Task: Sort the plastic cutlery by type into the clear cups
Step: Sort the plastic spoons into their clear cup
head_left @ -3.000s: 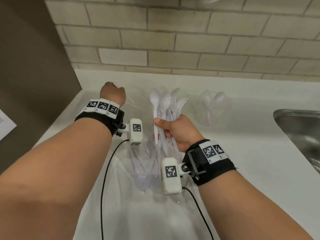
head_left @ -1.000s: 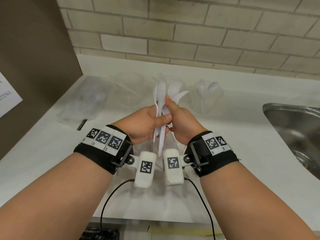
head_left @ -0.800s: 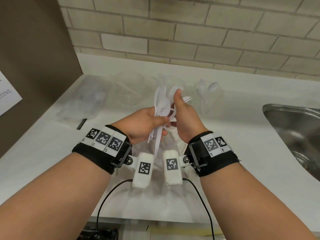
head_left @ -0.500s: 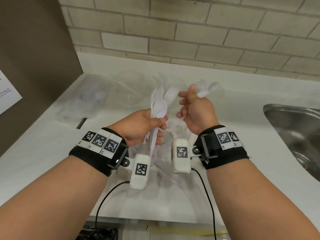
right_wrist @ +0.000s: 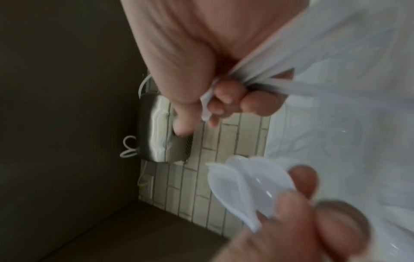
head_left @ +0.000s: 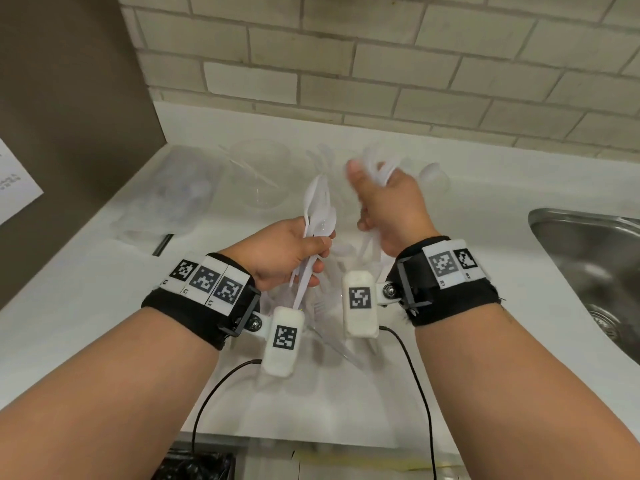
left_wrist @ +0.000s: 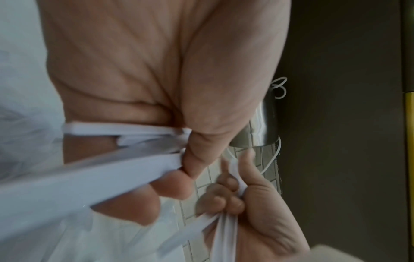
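Observation:
My left hand (head_left: 320,251) grips a bundle of white plastic spoons (head_left: 318,209) by the handles, bowls pointing up; the spoon bowls (right_wrist: 246,184) show in the right wrist view. To its right and further back, my right hand (head_left: 367,195) grips a few white cutlery pieces (head_left: 379,164), too blurred to tell their type. Their handles (right_wrist: 280,70) run through its fist. Three clear cups stand at the back: the left cup (head_left: 258,188), the middle cup (head_left: 325,157), and the right cup (head_left: 433,178) with spoons in it. My right hand is just in front of the middle and right cups.
Loose white cutlery (head_left: 322,306) lies on the white counter (head_left: 104,306) beneath my hands. A clear plastic bag (head_left: 180,195) lies at the back left. A steel sink (head_left: 588,271) is at the right, a tiled wall behind, a brown panel on the left.
My hands held one bundle together a second ago. The right hand has pulled a few pieces out and moved up and right toward the back cups, while the left keeps the spoons.

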Action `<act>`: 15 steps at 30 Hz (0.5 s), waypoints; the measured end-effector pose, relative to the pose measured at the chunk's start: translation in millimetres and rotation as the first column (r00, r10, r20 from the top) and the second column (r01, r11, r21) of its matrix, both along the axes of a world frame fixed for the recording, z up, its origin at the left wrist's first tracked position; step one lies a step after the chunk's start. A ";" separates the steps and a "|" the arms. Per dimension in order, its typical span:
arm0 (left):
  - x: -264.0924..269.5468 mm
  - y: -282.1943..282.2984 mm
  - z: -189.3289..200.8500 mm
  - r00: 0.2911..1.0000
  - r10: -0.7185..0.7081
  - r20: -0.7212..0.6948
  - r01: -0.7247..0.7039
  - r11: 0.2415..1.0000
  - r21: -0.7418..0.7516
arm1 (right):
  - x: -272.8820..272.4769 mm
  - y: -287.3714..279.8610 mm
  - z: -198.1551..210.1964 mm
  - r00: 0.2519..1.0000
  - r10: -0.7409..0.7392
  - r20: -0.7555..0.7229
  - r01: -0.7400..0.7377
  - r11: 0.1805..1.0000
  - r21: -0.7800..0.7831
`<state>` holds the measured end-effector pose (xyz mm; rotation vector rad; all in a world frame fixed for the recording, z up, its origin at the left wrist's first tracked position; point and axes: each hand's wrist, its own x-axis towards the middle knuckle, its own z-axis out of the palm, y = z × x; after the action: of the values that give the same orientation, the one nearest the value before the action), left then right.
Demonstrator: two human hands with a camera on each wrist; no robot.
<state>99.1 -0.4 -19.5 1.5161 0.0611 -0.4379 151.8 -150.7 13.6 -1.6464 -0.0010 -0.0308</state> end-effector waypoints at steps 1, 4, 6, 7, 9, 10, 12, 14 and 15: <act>0.8 -0.8 1.5 1.000 0.007 0.003 -0.007 1.000 -0.005 | -3.2 3.8 -4.0 0.997 0.073 -0.027 -0.074 0.995 -0.066; 2.7 -2.5 4.0 1.000 0.003 0.010 -0.003 1.000 0.004 | -8.7 13.1 -13.7 0.987 0.149 -0.063 -0.156 0.982 -0.111; 2.5 -3.4 3.7 1.000 -0.003 0.012 0.003 1.000 0.014 | -7.7 16.5 -13.9 0.990 0.124 -0.064 -0.130 0.987 -0.090; 2.3 -3.8 3.1 1.000 -0.002 0.010 0.001 1.000 0.013 | -5.9 17.6 -13.2 0.992 0.110 -0.059 -0.115 0.990 -0.084; 2.0 -3.7 1.3 1.000 -0.002 0.010 0.002 1.000 0.009 | -1.7 19.3 -10.1 0.995 0.092 -0.047 -0.095 0.994 -0.062; 1.9 -2.7 0.2 1.000 -0.004 0.010 0.004 1.000 0.009 | 0.8 19.4 -7.1 0.995 0.087 -0.045 -0.089 0.995 -0.038; 1.1 0.1 -1.3 1.000 -0.014 0.006 0.014 1.000 0.010 | 7.4 17.9 1.0 0.997 0.072 -0.040 -0.071 0.997 0.024; 0.0 4.2 -2.5 1.000 -0.012 -0.006 0.012 1.000 0.003 | 15.9 14.0 13.0 0.999 0.046 -0.010 -0.046 0.997 0.065; -0.7 6.6 -2.9 1.000 -0.003 -0.014 0.003 1.000 -0.009 | 21.5 11.6 19.0 1.000 0.024 0.015 -0.025 0.997 0.079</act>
<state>98.4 6.2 -22.4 1.5041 0.0681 -0.4507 173.3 -139.1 32.6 -1.5669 -0.0303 -0.0235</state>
